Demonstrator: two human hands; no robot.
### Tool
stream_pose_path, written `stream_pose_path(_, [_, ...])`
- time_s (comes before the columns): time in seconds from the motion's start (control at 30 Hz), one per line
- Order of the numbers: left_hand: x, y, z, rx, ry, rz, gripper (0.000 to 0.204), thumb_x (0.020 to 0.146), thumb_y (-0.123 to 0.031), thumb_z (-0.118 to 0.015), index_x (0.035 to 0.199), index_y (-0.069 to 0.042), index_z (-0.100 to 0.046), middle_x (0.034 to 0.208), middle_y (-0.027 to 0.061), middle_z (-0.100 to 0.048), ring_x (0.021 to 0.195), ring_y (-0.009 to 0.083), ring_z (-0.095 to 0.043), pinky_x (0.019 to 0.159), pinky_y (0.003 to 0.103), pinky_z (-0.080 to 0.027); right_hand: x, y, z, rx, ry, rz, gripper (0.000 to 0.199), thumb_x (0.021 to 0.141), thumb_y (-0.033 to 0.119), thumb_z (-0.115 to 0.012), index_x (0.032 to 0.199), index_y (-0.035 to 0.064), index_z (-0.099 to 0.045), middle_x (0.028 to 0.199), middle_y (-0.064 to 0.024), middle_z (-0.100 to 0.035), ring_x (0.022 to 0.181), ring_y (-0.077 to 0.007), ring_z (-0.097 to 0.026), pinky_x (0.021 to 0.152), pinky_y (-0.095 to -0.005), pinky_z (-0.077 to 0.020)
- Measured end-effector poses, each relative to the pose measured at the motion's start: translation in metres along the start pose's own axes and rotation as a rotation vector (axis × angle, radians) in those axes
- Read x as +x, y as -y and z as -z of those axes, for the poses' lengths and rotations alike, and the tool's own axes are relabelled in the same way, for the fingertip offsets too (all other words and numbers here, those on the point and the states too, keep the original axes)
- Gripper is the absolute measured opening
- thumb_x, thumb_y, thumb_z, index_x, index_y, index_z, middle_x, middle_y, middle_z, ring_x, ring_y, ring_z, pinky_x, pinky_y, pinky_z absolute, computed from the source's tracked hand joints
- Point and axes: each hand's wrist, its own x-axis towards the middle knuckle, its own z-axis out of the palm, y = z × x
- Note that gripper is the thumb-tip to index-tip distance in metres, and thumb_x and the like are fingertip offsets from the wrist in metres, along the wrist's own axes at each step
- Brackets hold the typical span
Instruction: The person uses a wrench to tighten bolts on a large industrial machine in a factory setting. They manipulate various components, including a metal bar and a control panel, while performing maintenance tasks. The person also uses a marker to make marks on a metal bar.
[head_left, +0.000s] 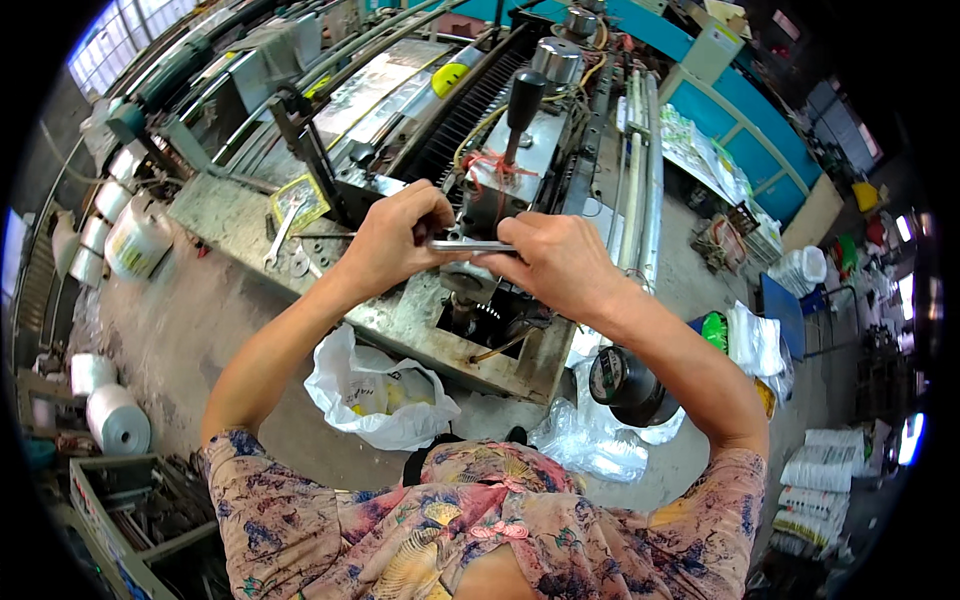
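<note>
My left hand (405, 232) and my right hand (560, 258) are raised in front of me at the machine's near end. Between them is a thin, flat, silver-grey bar-like object (468, 246), seen nearly edge-on, so its kind is unclear. The left fingers curl in at one end, and the right thumb and fingers pinch the other. Just beyond stands a metal block (538, 148) carrying a lever with a black knob (525, 98) and red string (495, 168) tied round it. A wrench (284, 232) lies apart from my hands on the bench at left.
A worn metal bench (235, 222) borders the machine. Below it a white plastic bag (362, 400) stands on the floor, with clear plastic film (590, 445) and a black round container (622, 380) at right. White rolls (118, 420) lie at left, and pale pipes (640, 170) run along the right.
</note>
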Motion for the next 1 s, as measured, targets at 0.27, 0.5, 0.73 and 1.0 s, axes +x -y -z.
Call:
stream_pose_path(0.27, [-0.002, 0.01, 0.013, -0.119, 0.187, -0.03, 0.027, 0.075, -0.005, -0.078, 0.1, -0.002, -0.067, 0.078, 0.0045, -0.053, 0.068, 0.0148, -0.052, 0.063, 0.028, -0.043, 0.001, 0.007, 0.014, 0.0, 0.147, 0.049, 0.015, 0.081, 0.013, -0.062, 0.094, 0.0047, -0.062, 0.09, -0.0132, -0.064, 0.08, -0.0324, -0.067, 0.065, -0.044, -0.0541])
stream_pose_path(0.5, [-0.005, 0.003, 0.003, -0.13, 0.083, 0.149, 0.032, 0.069, -0.007, -0.084, 0.092, -0.002, -0.061, 0.074, 0.0029, -0.05, 0.06, 0.0125, -0.045, 0.055, 0.026, -0.038, 0.004, 0.017, 0.026, 0.083, 0.095, -0.043, 0.02, 0.084, 0.021, -0.067, 0.094, 0.0037, -0.064, 0.086, -0.0123, -0.065, 0.076, -0.0336, -0.066, 0.063, -0.0447, -0.0529])
stream_pose_path(0.73, [-0.006, 0.011, 0.009, -0.109, 0.076, -0.122, 0.024, 0.077, -0.003, -0.076, 0.098, 0.0, -0.064, 0.075, 0.0053, -0.053, 0.064, 0.0164, -0.051, 0.059, 0.03, -0.042, 0.003, 0.017, 0.017, -0.097, 0.195, -0.085, 0.021, 0.084, 0.024, -0.069, 0.084, 0.0047, -0.06, 0.082, -0.011, -0.065, 0.072, -0.0327, -0.066, 0.059, -0.0428, -0.0525])
stream_pose_path(1.0, [-0.01, 0.007, 0.005, -0.124, 0.059, -0.033, 0.029, 0.069, 0.005, -0.072, 0.097, -0.001, -0.065, 0.076, 0.0045, -0.053, 0.064, 0.017, -0.052, 0.06, 0.028, -0.042, 0.005, 0.012, 0.026, 0.045, 0.081, -0.06, 0.032, 0.077, 0.021, -0.076, 0.105, 0.0084, -0.065, 0.083, -0.0129, -0.065, 0.076, -0.0329, -0.066, 0.065, -0.0413, -0.0516])
